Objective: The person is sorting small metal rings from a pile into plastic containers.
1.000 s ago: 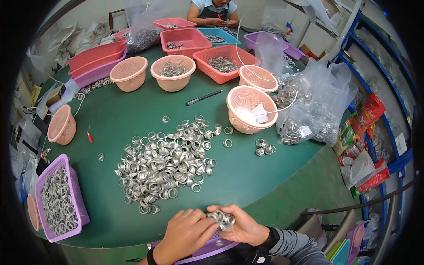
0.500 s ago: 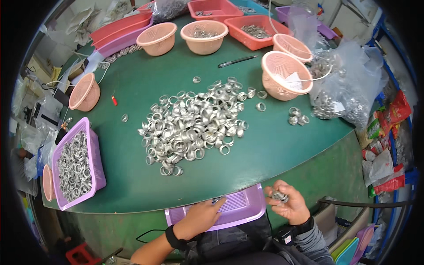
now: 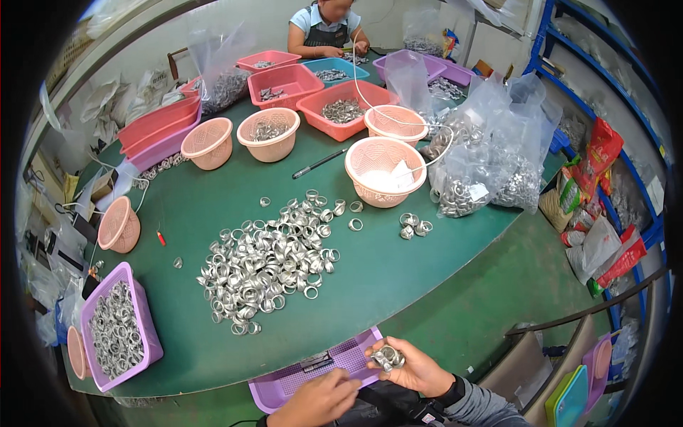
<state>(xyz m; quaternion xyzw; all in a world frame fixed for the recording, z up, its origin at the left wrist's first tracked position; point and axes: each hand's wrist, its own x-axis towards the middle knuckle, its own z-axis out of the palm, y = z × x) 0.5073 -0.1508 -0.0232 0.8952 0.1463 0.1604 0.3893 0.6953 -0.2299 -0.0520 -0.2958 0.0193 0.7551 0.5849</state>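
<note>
Silver-coloured metal shows in the right hand (image 3: 420, 371), whose fingers are closed around a small clutch of rings (image 3: 388, 358) by the right end of a purple basket (image 3: 263, 400). That basket sits just off the near edge of the desk (image 3: 398, 274). The left hand (image 3: 324, 398) is over the basket's near side, apart from the right one, fingers bent and slightly blurred; I cannot tell whether they pinch anything. Many more rings lie in a loose heap (image 3: 260, 267) on the desk, beyond the hands and somewhat to the left, with a little group (image 3: 408, 231) set apart on the right and a filled purple tub (image 3: 147, 334) at the left. The clutch looks like the weak point: its rings seem smooth, sit at odd angles and stand proud of the fingers, so a slackened grip or a knock from the left hand could let one slip. With the hold so near the basket's right rim, a dropped ring might miss it and land on the green floor (image 3: 469, 306). A careless reach across the desk could also drag stragglers off the heap, or push the little group into it, where such similar-looking pieces would be hard to sort out.
</note>
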